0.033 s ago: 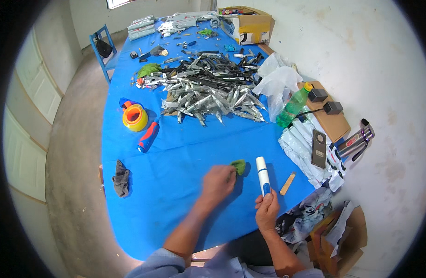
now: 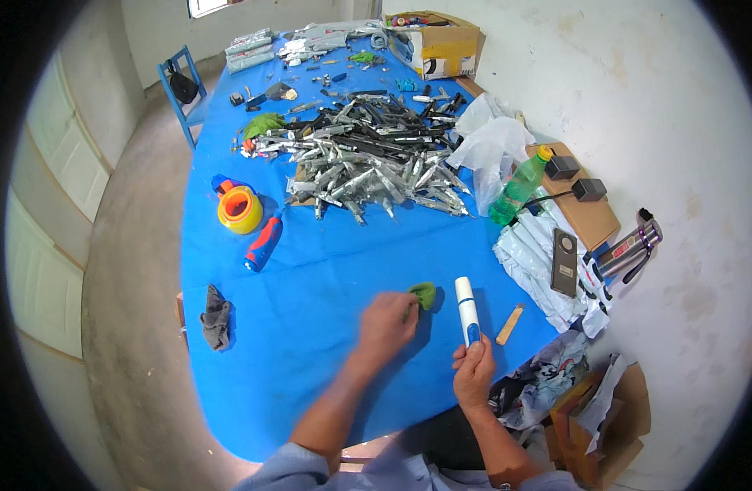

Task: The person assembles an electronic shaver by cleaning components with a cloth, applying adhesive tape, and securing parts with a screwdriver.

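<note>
Thumb uppermost, the right hand's [image 2: 474,372] grip wraps the lower end of a white-and-blue pen-shaped device [image 2: 468,313], held upright-tilted over the desk [image 2: 269,385]; slightly farther, the blurred left hand [image 2: 388,326], knuckles up, pinches a green cloth [image 2: 426,295].

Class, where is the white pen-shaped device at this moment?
In the head view, right of centre, the white pen-shaped device is held in the right hand, just left of the tan strip.

a long blue-topped table [image 2: 269,385] runs toward a pale back wall [image 2: 310,9], with a bright window [image 2: 208,6] at the top edge. a stained white wall [image 2: 679,147] flanks its right; leftward are a blue chair [image 2: 170,92], bare grey floor [image 2: 138,278] and white doors [image 2: 63,135].
</note>
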{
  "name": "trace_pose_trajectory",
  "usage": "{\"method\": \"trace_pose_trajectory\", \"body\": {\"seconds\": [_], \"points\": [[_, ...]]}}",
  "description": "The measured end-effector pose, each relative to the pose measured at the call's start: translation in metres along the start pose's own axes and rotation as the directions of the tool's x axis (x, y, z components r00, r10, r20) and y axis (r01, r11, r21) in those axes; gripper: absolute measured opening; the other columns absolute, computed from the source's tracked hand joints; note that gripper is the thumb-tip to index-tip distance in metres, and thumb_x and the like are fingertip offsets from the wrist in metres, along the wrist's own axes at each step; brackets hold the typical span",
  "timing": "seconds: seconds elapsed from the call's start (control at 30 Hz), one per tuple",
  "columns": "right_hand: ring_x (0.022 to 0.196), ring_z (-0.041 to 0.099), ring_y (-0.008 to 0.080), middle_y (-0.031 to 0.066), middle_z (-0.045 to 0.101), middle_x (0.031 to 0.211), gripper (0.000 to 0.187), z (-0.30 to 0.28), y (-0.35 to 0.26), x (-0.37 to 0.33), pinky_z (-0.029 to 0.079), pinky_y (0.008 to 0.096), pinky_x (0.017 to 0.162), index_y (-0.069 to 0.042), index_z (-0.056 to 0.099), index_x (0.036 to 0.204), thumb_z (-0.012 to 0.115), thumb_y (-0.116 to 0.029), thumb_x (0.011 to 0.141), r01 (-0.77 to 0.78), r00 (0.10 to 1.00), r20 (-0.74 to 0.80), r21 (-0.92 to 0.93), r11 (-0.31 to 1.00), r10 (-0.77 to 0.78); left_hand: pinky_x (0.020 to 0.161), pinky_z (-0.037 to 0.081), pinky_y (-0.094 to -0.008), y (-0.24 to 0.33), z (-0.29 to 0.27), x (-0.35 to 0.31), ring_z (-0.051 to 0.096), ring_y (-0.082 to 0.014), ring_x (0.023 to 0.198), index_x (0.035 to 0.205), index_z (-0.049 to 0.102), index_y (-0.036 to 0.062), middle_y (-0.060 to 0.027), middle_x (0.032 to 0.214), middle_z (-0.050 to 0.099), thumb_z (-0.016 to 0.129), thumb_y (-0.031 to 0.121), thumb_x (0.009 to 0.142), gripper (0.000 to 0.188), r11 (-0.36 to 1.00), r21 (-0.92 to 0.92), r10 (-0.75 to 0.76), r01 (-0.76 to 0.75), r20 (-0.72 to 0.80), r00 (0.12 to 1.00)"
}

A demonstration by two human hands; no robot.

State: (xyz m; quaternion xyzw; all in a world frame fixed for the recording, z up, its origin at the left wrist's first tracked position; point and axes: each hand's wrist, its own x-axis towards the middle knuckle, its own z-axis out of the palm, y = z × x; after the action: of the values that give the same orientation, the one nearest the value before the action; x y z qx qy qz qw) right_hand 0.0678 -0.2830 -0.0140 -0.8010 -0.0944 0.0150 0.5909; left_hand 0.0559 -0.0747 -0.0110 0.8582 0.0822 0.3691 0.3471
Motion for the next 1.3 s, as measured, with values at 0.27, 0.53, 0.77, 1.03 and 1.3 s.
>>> {"method": "trace_pose_trajectory", "body": {"seconds": [0.27,0.53,0.77,1.03,1.3], "points": [[0.064,0.058,0.0121,0.0037,0.065,0.081,0.037,-0.005,-0.002,0.001,0.05,0.0288,0.06,0.005,0.061,0.128,0.043,-0.023,0.111,0.036,0.999,0.03,0.001,0.999,-0.036,0.072,0.056,-0.0453,0.0,0.004,-0.002,0.07,-0.0359,0.086,0.101,0.073,0.0077,-0.0139,0.094,0.073,0.076,0.003,0.086,0.016,0.999,-0.038,-0.015,0.014,-0.01,1.0],[0.065,0.058,0.0101,0.0028,0.064,0.08,0.035,-0.009,-0.004,-0.003,0.05,0.0271,0.062,0.004,0.062,0.127,0.045,-0.021,0.11,0.027,0.999,0.033,0.1,0.995,-0.03,0.073,0.056,-0.0451,0.0,0.002,0.0,0.07,-0.0365,0.088,0.1,0.073,0.006,-0.0142,0.095,0.073,0.076,0.003,0.087,0.014,1.0,-0.009,-0.026,0.026,0.053,0.998],[0.064,0.062,0.012,0.0034,0.067,0.078,0.036,-0.006,0.0,-0.001,0.053,0.0311,0.061,0.003,0.063,0.13,0.048,-0.022,0.109,0.052,0.998,0.026,-0.002,0.999,-0.052,0.075,0.056,-0.0445,0.0,0.001,-0.001,0.07,-0.0368,0.09,0.099,0.072,0.0049,-0.0149,0.096,0.073,0.075,0.003,0.087,0.013,1.0,0.024,-0.004,0.003,0.04,0.999],[0.063,0.057,0.0101,0.0042,0.063,0.079,0.04,-0.005,-0.005,0.0,0.049,0.0272,0.058,0.004,0.06,0.125,0.041,-0.029,0.114,-0.01,1.0,-0.009,0.1,0.995,0.011,0.073,0.055,-0.0458,0.001,-0.002,-0.002,0.068,-0.037,0.086,0.099,0.072,0.0053,-0.0142,0.095,0.073,0.075,0.004,0.087,0.013,0.999,0.043,-0.002,-0.001,0.06,0.998],[0.061,0.058,0.011,0.0042,0.063,0.079,0.039,-0.006,-0.002,0.005,0.05,0.0277,0.058,0.004,0.059,0.122,0.039,-0.029,0.114,-0.015,1.0,-0.001,0.025,1.0,0.015,0.074,0.055,-0.046,0.004,-0.003,0.002,0.067,-0.036,0.087,0.099,0.072,0.0066,-0.0128,0.095,0.072,0.074,0.005,0.088,0.011,0.997,0.064,0.03,-0.036,0.092,0.995]]}}
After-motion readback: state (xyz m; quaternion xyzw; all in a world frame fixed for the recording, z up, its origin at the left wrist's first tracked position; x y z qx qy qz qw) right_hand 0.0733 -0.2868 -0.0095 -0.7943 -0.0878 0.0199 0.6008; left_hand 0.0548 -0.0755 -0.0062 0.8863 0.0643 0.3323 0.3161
